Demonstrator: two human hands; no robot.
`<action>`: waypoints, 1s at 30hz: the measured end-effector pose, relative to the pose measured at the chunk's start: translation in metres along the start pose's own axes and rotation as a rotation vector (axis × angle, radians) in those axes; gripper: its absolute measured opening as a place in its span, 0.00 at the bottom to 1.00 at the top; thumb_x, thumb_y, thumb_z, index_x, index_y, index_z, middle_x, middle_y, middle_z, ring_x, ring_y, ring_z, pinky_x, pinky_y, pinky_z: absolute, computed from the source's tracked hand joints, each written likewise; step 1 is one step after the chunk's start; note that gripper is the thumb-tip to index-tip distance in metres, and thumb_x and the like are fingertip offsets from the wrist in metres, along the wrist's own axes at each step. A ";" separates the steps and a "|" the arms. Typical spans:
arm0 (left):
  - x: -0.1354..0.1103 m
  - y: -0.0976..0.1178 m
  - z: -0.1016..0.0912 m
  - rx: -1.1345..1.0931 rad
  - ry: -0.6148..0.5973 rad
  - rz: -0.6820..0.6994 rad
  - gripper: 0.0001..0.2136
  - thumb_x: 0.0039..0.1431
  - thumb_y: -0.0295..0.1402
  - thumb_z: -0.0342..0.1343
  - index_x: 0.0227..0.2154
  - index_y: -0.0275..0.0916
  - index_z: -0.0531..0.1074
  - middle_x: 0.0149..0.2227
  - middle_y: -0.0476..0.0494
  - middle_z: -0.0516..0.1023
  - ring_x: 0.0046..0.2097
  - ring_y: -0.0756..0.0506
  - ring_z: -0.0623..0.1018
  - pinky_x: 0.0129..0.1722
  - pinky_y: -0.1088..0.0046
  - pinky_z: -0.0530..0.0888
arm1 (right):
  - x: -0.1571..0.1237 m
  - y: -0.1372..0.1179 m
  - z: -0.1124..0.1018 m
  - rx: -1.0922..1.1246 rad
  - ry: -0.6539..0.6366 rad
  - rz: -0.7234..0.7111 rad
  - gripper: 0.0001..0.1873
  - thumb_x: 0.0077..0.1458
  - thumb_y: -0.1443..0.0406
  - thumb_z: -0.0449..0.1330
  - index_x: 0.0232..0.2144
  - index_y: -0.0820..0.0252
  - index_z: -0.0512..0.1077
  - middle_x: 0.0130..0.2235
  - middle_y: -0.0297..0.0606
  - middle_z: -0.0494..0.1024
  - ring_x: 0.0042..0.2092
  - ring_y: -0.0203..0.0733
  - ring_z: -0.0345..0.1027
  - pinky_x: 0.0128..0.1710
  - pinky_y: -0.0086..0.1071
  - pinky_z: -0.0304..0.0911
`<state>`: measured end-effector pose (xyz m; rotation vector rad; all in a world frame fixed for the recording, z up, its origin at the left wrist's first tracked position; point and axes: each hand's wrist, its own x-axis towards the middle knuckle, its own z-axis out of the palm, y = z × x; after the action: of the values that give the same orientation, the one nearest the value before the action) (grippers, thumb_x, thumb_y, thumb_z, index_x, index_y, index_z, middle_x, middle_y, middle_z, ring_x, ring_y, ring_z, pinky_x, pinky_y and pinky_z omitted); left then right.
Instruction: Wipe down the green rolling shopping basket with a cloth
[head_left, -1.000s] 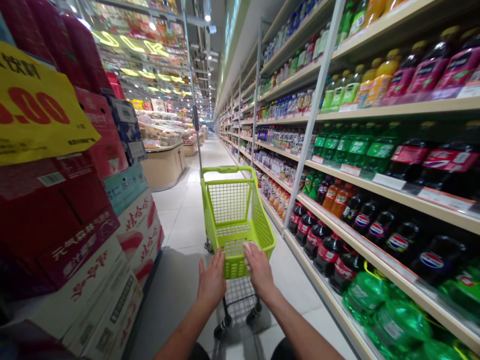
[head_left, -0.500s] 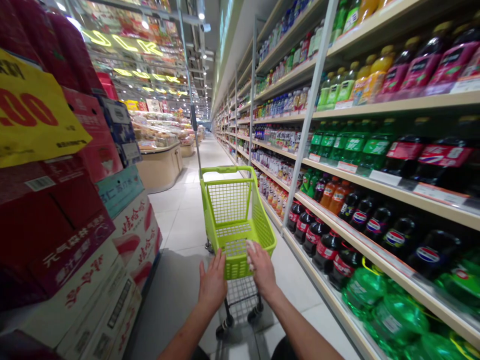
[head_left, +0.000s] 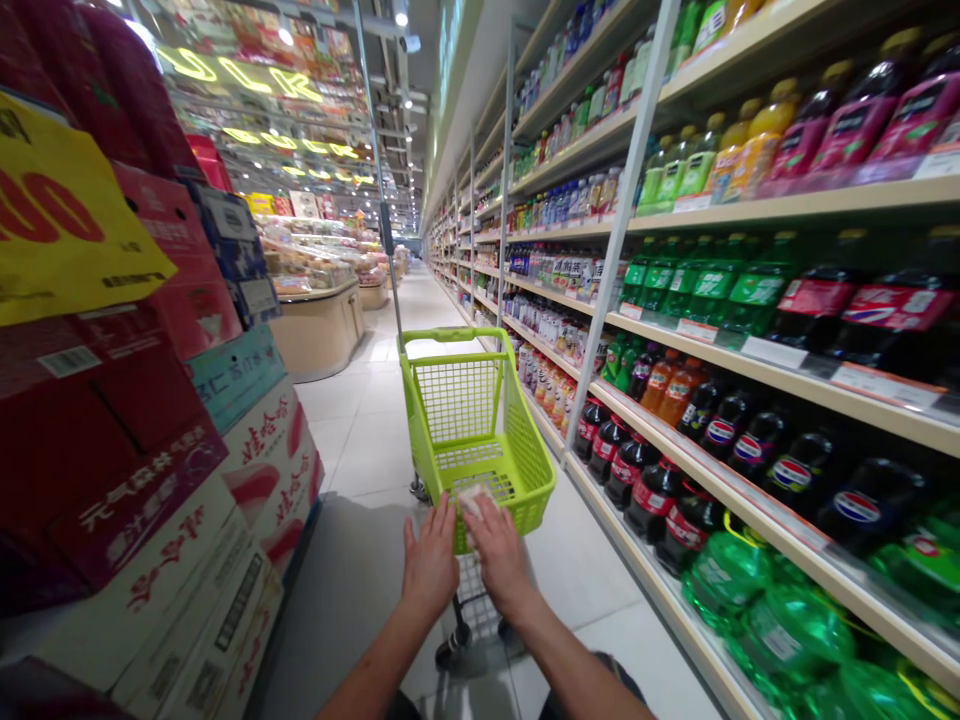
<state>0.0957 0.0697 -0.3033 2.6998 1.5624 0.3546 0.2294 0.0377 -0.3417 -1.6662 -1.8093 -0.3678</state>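
Bottles [head_left: 796,472] labelled Pepsi stand right of the green cart [head_left: 527,462].

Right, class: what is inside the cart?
In the cart: its slotted floor and far mesh wall. The left hand, right hand and pale wad cover part of the near end; what's behind them is hidden.

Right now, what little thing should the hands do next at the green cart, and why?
Probably slide the right hand, with its pale cloth, a little rightward along the near rim of the green cart. The cloth is at that rim, the left hand is close by on its left, and the rim runs on to the right with no hand over it.
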 end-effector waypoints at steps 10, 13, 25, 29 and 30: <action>0.002 0.001 0.007 0.000 0.003 0.024 0.35 0.43 0.17 0.40 0.59 0.38 0.52 0.63 0.45 0.49 0.62 0.44 0.54 0.60 0.49 0.49 | 0.007 0.034 -0.024 -0.099 0.029 0.286 0.24 0.51 0.77 0.49 0.49 0.57 0.67 0.56 0.46 0.64 0.58 0.47 0.54 0.55 0.50 0.44; 0.002 0.000 0.006 0.016 -0.012 0.031 0.35 0.43 0.18 0.40 0.59 0.38 0.51 0.63 0.45 0.49 0.62 0.44 0.54 0.60 0.48 0.49 | 0.008 0.017 -0.017 -0.012 -0.058 0.058 0.27 0.50 0.78 0.49 0.50 0.53 0.66 0.57 0.42 0.63 0.59 0.43 0.52 0.56 0.45 0.44; 0.000 0.006 -0.007 0.035 -0.081 0.049 0.31 0.47 0.22 0.40 0.58 0.32 0.52 0.63 0.41 0.45 0.64 0.42 0.46 0.61 0.49 0.43 | 0.007 0.051 -0.029 -0.008 -0.049 0.257 0.29 0.49 0.78 0.46 0.51 0.55 0.66 0.56 0.43 0.64 0.58 0.44 0.54 0.55 0.45 0.48; 0.000 0.011 -0.012 0.014 -0.130 0.090 0.31 0.48 0.24 0.39 0.59 0.33 0.51 0.63 0.43 0.47 0.64 0.44 0.47 0.61 0.49 0.42 | 0.006 0.031 -0.014 0.062 -0.093 0.068 0.29 0.47 0.79 0.48 0.50 0.52 0.67 0.57 0.41 0.63 0.58 0.43 0.54 0.54 0.45 0.49; 0.000 0.012 -0.013 0.005 -0.138 0.082 0.31 0.48 0.23 0.39 0.59 0.33 0.50 0.63 0.44 0.47 0.64 0.44 0.47 0.61 0.49 0.41 | 0.007 0.039 -0.017 0.047 -0.089 0.089 0.28 0.48 0.78 0.49 0.49 0.52 0.68 0.56 0.41 0.64 0.58 0.44 0.55 0.54 0.46 0.50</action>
<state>0.1034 0.0625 -0.2892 2.7319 1.4221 0.1601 0.2718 0.0387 -0.3330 -1.7484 -1.7864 -0.2131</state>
